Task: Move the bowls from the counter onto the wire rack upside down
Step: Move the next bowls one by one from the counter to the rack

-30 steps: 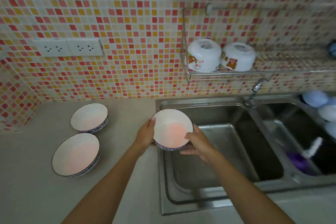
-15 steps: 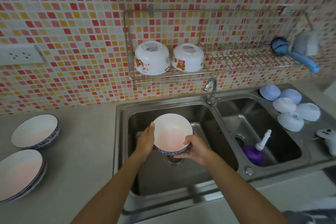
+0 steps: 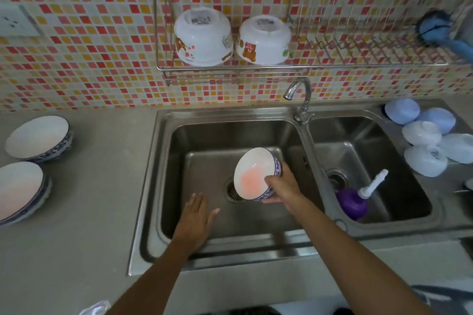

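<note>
My right hand grips a white bowl with a blue patterned outside, tilted on its side over the left sink basin, its inside facing left. My left hand hovers open over the basin's front left, holding nothing. Two more blue-rimmed bowls stand upright on the counter at far left, one behind and one in front. On the wall hangs the wire rack, with two white bear-print bowls upside down at its left end, one beside the other.
The double steel sink fills the middle, with a faucet between basins. A purple pump bottle lies in the right basin. Several pale blue and white lids or bowls sit at right. A blue brush rests on the rack's right end.
My left hand let go of the bowl and dropped back, open. My right hand alone now holds the bowl and has tipped it onto its side. The view shifted right.
</note>
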`<state>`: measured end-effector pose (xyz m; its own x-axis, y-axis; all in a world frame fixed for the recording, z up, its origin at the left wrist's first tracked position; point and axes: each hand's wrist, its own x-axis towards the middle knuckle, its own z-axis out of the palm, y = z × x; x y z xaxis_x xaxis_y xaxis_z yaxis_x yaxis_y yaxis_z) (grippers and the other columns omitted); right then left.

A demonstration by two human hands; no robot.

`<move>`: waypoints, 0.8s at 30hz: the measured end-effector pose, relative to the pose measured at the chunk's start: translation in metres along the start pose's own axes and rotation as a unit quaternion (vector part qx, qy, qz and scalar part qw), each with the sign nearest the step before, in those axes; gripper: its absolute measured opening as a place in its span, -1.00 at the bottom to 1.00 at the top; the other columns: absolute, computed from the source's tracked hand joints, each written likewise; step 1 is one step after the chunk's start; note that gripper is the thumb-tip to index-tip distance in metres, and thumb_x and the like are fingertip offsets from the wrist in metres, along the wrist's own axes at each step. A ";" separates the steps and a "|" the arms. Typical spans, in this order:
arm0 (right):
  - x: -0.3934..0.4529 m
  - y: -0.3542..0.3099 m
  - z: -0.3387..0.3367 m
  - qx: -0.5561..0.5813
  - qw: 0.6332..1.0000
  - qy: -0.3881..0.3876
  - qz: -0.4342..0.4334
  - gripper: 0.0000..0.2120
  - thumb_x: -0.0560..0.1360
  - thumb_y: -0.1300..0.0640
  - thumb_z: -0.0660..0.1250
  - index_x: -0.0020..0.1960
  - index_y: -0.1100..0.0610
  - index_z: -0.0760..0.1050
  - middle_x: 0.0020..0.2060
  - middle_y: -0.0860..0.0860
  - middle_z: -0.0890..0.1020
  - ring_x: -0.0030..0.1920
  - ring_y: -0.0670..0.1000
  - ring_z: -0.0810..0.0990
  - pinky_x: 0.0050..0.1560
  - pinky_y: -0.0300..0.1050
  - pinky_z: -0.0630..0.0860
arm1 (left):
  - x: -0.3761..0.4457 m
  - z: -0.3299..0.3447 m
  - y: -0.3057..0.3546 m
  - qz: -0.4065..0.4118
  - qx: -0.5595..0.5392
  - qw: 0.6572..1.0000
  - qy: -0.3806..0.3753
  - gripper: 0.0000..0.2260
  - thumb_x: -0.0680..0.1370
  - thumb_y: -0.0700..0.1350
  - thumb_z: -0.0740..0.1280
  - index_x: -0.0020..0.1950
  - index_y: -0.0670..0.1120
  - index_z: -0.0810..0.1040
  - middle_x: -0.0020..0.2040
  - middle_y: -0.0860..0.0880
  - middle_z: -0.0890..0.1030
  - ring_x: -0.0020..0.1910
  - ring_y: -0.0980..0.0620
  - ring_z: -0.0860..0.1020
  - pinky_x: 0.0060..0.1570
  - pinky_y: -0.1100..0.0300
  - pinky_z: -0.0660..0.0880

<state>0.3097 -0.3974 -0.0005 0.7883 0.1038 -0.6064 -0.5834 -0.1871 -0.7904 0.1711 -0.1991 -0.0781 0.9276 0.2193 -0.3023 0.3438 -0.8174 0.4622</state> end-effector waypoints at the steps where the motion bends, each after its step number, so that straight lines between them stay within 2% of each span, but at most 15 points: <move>1: 0.001 0.001 -0.001 -0.021 1.000 0.008 -0.003 -0.38 0.39 0.36 0.26 0.36 -0.09 0.33 0.24 0.02 0.46 0.20 0.28 0.47 -0.36 0.15 0.64 | -0.002 0.006 -0.003 0.000 0.012 1.000 -0.003 -0.04 0.35 0.47 -0.38 0.54 -0.13 0.04 0.56 -0.12 0.04 0.54 -0.04 -0.09 0.44 0.15 -0.20; 4: 0.004 0.006 -0.004 -0.082 0.996 0.025 -0.027 -0.39 0.39 0.36 0.27 0.36 -0.09 0.35 0.16 -0.01 0.45 0.16 0.25 0.47 -0.40 0.14 0.64 | -0.009 0.021 -0.007 -0.016 0.037 0.999 0.007 0.10 0.23 0.49 -0.54 0.53 -0.13 0.07 0.55 -0.13 0.07 0.54 -0.05 -0.06 0.44 0.14 -0.21; 7: 0.005 0.010 -0.005 -0.142 0.988 0.027 -0.056 -0.36 0.38 0.37 0.26 0.37 -0.08 0.37 0.12 -0.03 0.45 0.10 0.18 0.46 -0.49 0.03 0.61 | -0.008 0.023 -0.010 -0.038 0.039 0.998 0.013 0.09 0.24 0.47 -0.54 0.52 -0.14 0.09 0.55 -0.14 0.09 0.54 -0.05 -0.03 0.45 0.12 -0.19; 8: 0.006 0.012 -0.006 -0.170 0.983 0.027 -0.070 -0.35 0.37 0.37 0.27 0.38 -0.08 0.37 0.12 -0.01 0.46 0.10 0.18 0.46 -0.44 -0.01 0.61 | -0.008 0.023 -0.009 -0.044 0.038 0.998 0.014 0.08 0.26 0.48 -0.51 0.52 -0.14 0.09 0.55 -0.15 0.09 0.54 -0.06 -0.03 0.46 0.11 -0.18; 11: 0.008 0.018 -0.004 -0.302 0.943 0.055 -0.128 -0.29 0.33 0.32 0.30 0.42 -0.09 0.33 0.18 0.09 0.50 0.18 0.19 0.47 -0.04 -0.07 0.53 | -0.006 0.024 -0.011 -0.053 0.041 0.998 0.018 -0.04 0.33 0.44 -0.38 0.53 -0.13 0.06 0.55 -0.16 0.06 0.54 -0.06 -0.06 0.47 0.08 -0.18; 12: 0.009 0.021 -0.002 -0.333 0.931 0.063 -0.134 -0.26 0.31 0.29 0.30 0.43 -0.14 0.29 0.19 0.11 0.47 0.19 0.20 0.47 0.00 -0.08 0.52 | -0.006 0.025 -0.011 -0.053 0.038 0.998 0.018 -0.03 0.33 0.45 -0.38 0.53 -0.13 0.06 0.55 -0.16 0.05 0.54 -0.07 -0.06 0.47 0.07 -0.18; 14: 0.010 0.027 0.001 -0.385 0.909 0.074 -0.140 -0.23 0.28 0.23 0.30 0.42 -0.23 0.22 0.17 0.10 0.40 0.14 0.22 0.49 0.00 -0.06 0.51 | -0.005 0.028 -0.012 -0.053 0.036 0.998 0.020 -0.02 0.33 0.47 -0.38 0.53 -0.13 0.05 0.55 -0.16 0.04 0.54 -0.08 -0.05 0.48 0.05 -0.17; 17: 0.010 0.033 0.004 -0.465 0.865 0.083 -0.170 -0.25 0.32 0.15 0.36 0.43 -0.20 0.17 0.14 0.13 0.37 0.10 0.20 0.48 0.07 0.02 0.49 | -0.004 0.028 -0.013 -0.054 0.035 0.998 0.020 -0.12 0.38 0.40 -0.31 0.54 -0.13 0.02 0.56 -0.15 0.01 0.55 -0.07 -0.08 0.49 0.04 -0.17; 20: 0.008 0.035 0.004 -0.504 0.830 0.095 -0.221 -0.25 0.35 0.11 0.43 0.42 -0.19 0.15 0.14 0.13 0.37 0.09 0.17 0.45 -0.05 -0.02 0.45 | -0.004 0.027 -0.014 -0.053 0.034 0.998 0.015 -0.21 0.46 0.35 -0.22 0.54 -0.13 0.00 0.56 -0.15 -0.03 0.54 -0.05 -0.11 0.50 0.04 -0.18; 22: 0.008 0.037 0.003 -0.527 0.807 0.103 -0.246 -0.21 0.33 0.14 0.46 0.41 -0.19 0.13 0.14 0.13 0.36 0.09 0.15 0.44 -0.10 -0.06 0.43 | -0.004 0.028 -0.014 -0.052 0.033 0.998 0.016 -0.26 0.50 0.31 -0.17 0.54 -0.13 -0.01 0.56 -0.14 -0.04 0.54 -0.05 -0.12 0.50 0.05 -0.18; 24: 0.008 0.039 0.002 -0.554 0.782 0.107 -0.265 -0.15 0.29 0.21 0.47 0.42 -0.15 0.12 0.15 0.14 0.36 0.09 0.14 0.43 -0.10 -0.04 0.52 | -0.004 0.028 -0.015 -0.052 0.033 0.998 0.016 -0.28 0.53 0.32 -0.15 0.54 -0.12 -0.02 0.56 -0.14 -0.04 0.54 -0.05 -0.13 0.49 0.05 -0.19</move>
<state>0.2932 -0.4019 -0.0362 0.9461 0.3091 -0.0965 0.2696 -0.9169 -0.2941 0.1585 -0.2026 -0.1074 0.8923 0.3205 -0.3181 0.4286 -0.8227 0.3735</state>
